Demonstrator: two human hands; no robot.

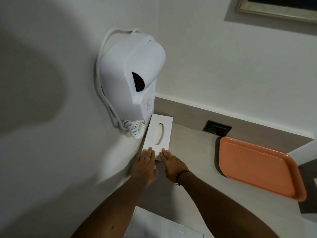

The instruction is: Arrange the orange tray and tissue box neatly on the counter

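Both hands, left hand (145, 163) and right hand (171, 164), lie flat and open-fingered on the tissue box (158, 133) under the wall dryer (130, 78); the orange tray (257, 166) sits well apart.

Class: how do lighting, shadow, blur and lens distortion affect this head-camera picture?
Head view: dim, even light, no glare; a broad soft shadow on the left wall; wide-angle bending tilts the counter and tray; left hand edge slightly blurred; tissue box fairly sharp.

Both flat hands, left hand (145, 162) and right hand (171, 163), press the near end of the tissue box (158, 134). The box lies against the wall. The orange tray (257, 167) sits well to its right.
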